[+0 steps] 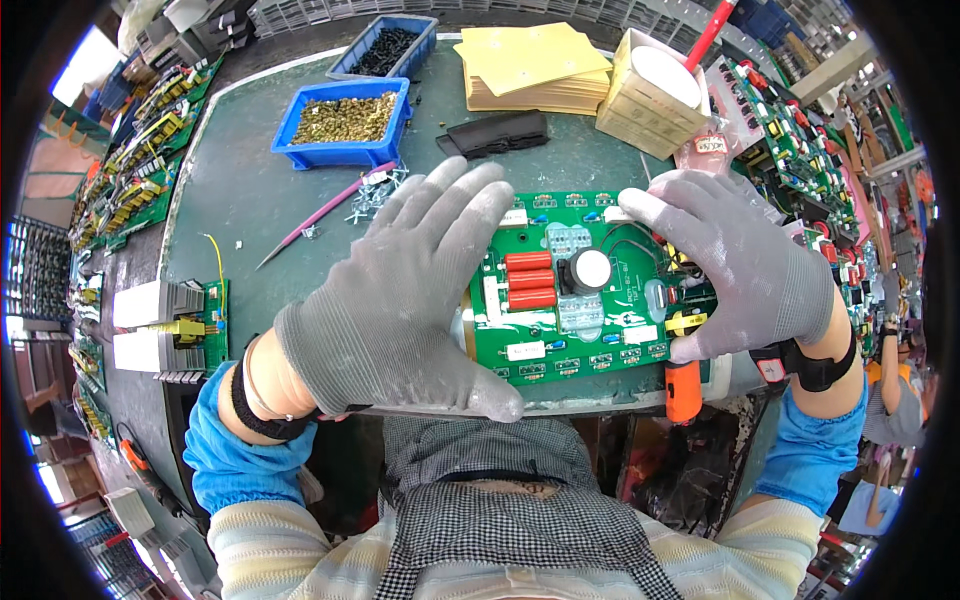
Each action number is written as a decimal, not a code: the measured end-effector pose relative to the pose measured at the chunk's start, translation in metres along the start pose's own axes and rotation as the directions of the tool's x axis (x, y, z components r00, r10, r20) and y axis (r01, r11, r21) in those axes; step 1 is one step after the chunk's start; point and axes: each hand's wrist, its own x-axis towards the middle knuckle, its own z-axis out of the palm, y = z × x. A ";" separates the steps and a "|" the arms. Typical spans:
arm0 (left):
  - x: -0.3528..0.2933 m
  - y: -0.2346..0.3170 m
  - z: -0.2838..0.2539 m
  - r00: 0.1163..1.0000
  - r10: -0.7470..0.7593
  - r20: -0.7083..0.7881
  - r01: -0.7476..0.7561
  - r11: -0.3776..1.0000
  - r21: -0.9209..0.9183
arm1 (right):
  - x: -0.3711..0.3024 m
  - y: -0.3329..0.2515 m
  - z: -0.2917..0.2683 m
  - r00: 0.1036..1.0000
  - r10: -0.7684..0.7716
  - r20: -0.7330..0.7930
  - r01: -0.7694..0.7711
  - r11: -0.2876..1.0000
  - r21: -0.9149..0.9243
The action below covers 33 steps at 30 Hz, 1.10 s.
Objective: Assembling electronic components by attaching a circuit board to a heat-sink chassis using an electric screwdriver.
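Observation:
A green circuit board [640, 279] lies in front of me, carrying red cylindrical parts [530, 281], a white-topped black capacitor [590, 270] and small white blocks. My left hand [385, 290], in a grey glove, is spread flat along the board's left edge, its thumb near the front corner. At the right edge my gloved right hand [745, 265] arches over yellow and black parts, thumb and fingers apart. Whether its fingertips press on the board is hard to tell. Close below the right thumb, an orange tool handle [683, 392] sticks out at the table edge.
Blue bins hold brass-coloured pieces [343, 118] and black pieces [385, 50]. Loose screws [375, 200] and a purple pen-like tool [325, 215] lie beyond my left hand. Yellow sheets [535, 65] and a carton [650, 95] stand behind. More boards fill the right [800, 140] and left [150, 150].

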 end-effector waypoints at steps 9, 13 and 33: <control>0.000 -0.002 0.008 1.000 -0.012 -0.014 0.012 1.000 -0.002 | 0.009 0.003 0.002 0.999 -0.023 0.032 0.024 0.999 -0.026; 0.001 0.000 0.009 1.000 -0.026 -0.009 0.026 1.000 0.010 | 0.008 0.002 0.001 0.998 -0.014 0.058 0.017 0.998 -0.061; 0.004 0.017 0.008 0.993 -0.115 -0.014 0.116 0.988 0.106 | 0.002 -0.007 0.030 0.994 0.027 -0.106 -0.038 0.995 -0.097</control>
